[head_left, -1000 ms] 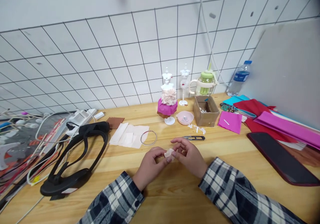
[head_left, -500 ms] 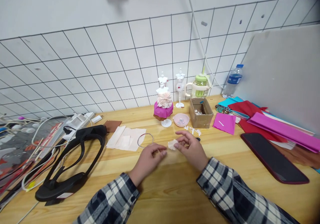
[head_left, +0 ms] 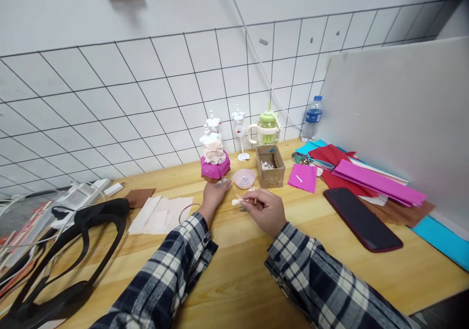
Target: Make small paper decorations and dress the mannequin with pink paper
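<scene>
A small white dress form [head_left: 213, 122] wears a skirt of magenta and brown crepe paper, with a pale pink pleated rosette on its front. At its foot my left hand [head_left: 213, 196] is closed around the stand's base, which the fingers mostly hide. My right hand [head_left: 266, 211] pinches a small cream scrap of crepe paper [head_left: 236, 202] between thumb and fingertips, just above the wood. Right behind these hands sits a pink dish [head_left: 234, 178] of small shiny beads. A thin ring [head_left: 182, 215] lies beside my left wrist, partly covered by the sleeve.
A second dress form [head_left: 239, 123], a green-lidded cup [head_left: 268, 128] and a cardboard box [head_left: 271, 176] stand at the back. Pale paper sheets [head_left: 157, 216] and a black headset frame [head_left: 91, 251] lie left. On the right are a phone [head_left: 361, 216] and folded coloured papers [head_left: 379, 182].
My left hand has moved forward and taken hold of the dress form's base, and the form leans or shifts slightly. My right hand still pinches the cream scrap. The view has turned right.
</scene>
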`<state>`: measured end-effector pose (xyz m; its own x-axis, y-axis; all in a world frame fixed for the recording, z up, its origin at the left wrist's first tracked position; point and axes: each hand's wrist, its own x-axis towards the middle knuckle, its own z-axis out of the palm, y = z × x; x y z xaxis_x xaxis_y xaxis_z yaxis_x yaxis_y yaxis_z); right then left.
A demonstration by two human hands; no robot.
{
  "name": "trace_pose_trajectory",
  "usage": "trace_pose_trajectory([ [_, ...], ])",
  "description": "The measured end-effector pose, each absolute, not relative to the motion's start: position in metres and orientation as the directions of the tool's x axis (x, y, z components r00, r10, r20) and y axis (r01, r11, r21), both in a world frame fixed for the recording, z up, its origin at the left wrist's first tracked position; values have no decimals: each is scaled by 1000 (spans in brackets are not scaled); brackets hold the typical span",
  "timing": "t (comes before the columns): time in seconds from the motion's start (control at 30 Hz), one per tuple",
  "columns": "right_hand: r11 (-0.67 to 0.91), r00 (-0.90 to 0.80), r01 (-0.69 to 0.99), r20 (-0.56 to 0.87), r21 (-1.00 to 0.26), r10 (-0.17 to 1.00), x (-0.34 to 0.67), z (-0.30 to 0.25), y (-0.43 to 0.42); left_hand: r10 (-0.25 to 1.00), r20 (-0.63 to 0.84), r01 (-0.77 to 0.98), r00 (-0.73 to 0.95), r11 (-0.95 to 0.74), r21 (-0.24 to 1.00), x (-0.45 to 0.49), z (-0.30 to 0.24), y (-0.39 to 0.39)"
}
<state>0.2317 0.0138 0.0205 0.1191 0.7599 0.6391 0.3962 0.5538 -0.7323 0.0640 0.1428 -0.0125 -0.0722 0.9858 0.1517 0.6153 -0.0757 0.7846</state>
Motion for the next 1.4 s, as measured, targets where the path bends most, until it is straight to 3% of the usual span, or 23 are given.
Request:
trace_pose_trajectory([
  [0.1, 663, 46, 461, 762, -590, 646, 230, 24, 8, 978, 179, 620, -104, -77, 781, 64, -16, 145],
  [0.2, 671, 41, 512, 796, -536, 605, 233, 25, 7, 975, 179, 624, -129, -61, 779, 58, -17, 137],
  [0.3, 654, -134, 498, 694, -570, 707, 239, 23, 11, 979, 173, 629, -112, -64, 775, 46, -14, 121],
  [0.43, 564, -402, 551, 397, -615, 825, 239, 15, 12, 981, 167, 628, -95, -71, 775, 26, -5, 96],
  [0.6, 471, -485, 682, 135, -560, 864, 222, 2, 4, 979, 185, 545, -84, -110, 831, 7, 5, 66],
  [0.83, 443, -482, 728, 69, -524, 873, 205, 2, -8, 994, 105, 402, -8, -93, 911, -3, 3, 28],
  [1.07, 478, -567, 589, 90, -652, 819, 199, -1, -12, 982, 175, 367, 70, -188, 911, 4, 1, 19],
  [1.17, 366, -480, 487, 107, -793, 871, 204, -1, -7, 985, 157, 338, 69, -171, 925, 6, 0, 18],
  [1.27, 150, -216, 214, 103, -965, 971, 212, 9, 1, 988, 134, 327, 79, -152, 933, 8, -4, 18],
  [1.33, 82, -55, 1, 82, -997, 995, 216, 24, 7, 989, 91, 304, 113, -122, 945, 10, -6, 17],
  [1.4, 126, 57, -94, 121, -988, 991, 216, 44, 13, 985, 59, 281, 161, -103, 954, 13, -7, 15],
])
